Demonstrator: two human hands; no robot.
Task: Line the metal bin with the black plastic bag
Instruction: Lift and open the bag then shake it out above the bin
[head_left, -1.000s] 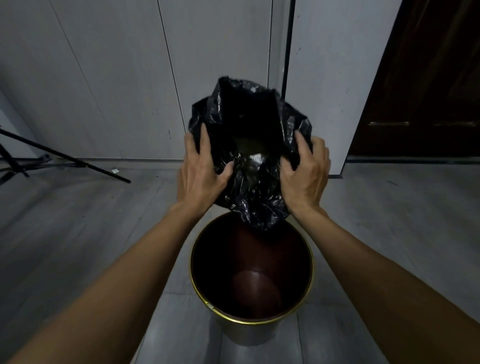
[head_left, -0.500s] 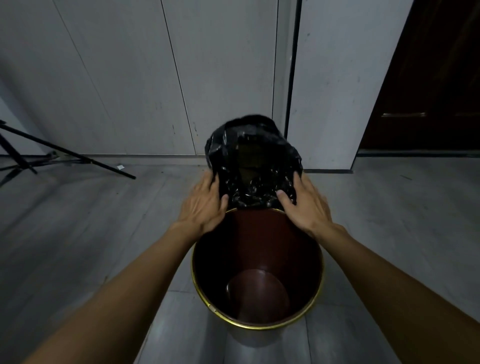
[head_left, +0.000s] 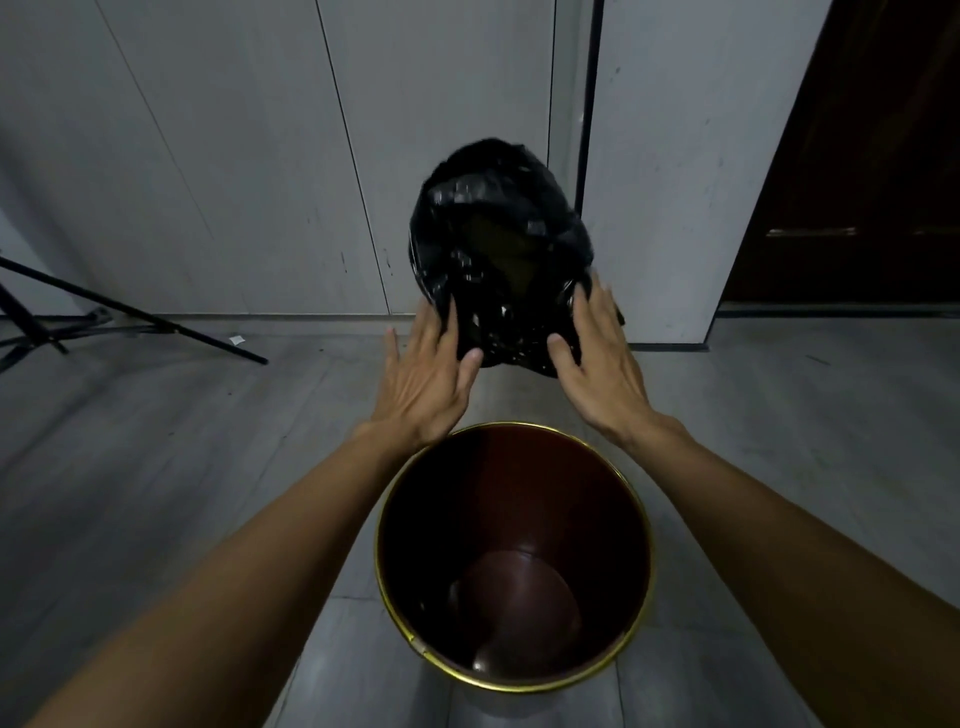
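A crumpled black plastic bag (head_left: 498, 249) is held up in the air beyond the far rim of the bin, its mouth puffed open toward me. My left hand (head_left: 426, 379) grips its lower left edge with thumb and fingers spread. On the lower right edge sits my right hand (head_left: 597, 364), pinching the plastic the same way. Below and nearer to me stands the round metal bin (head_left: 511, 691) with a gold rim and a dark reddish inside. Nothing lies in the bin, and the bag hangs clear of its rim.
Grey floor boards surround the bin. White wall panels (head_left: 260, 156) stand behind, with a dark wooden door (head_left: 872, 156) at the right. Black tripod legs (head_left: 130, 317) spread across the floor at the far left.
Half a second ago the bag sat low at the bin's far rim. Both hands have since lifted it up and away from the bin.
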